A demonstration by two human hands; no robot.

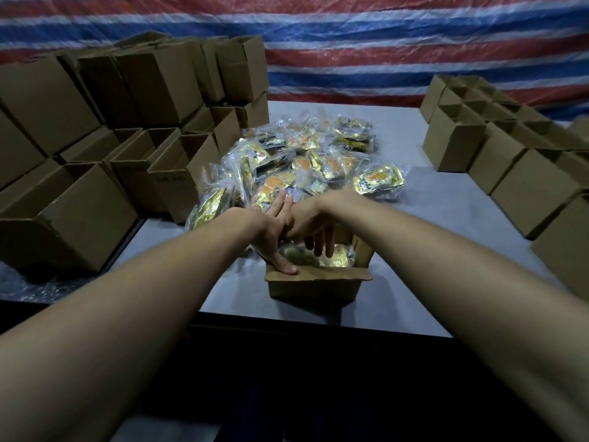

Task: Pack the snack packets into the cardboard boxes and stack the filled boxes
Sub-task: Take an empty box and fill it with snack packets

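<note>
An open cardboard box (314, 287) sits on the grey table near its front edge, with gold snack packets (331, 256) showing inside. My left hand (274, 232) rests at the box's left side, thumb on the near flap, fingers stretched toward the pile. My right hand (314, 226) hangs over the box opening with its fingers spread and pointing down onto the packets inside. Neither hand visibly grips anything. Behind the box lies a big pile of gold and orange snack packets (306, 161) in clear wrap.
Stacked cardboard boxes (95, 129) crowd the left side, some open-topped. More open boxes (510, 154) stand in rows on the right. A striped red, white and blue tarp (382, 43) hangs behind. Bare table (430, 250) lies right of the box.
</note>
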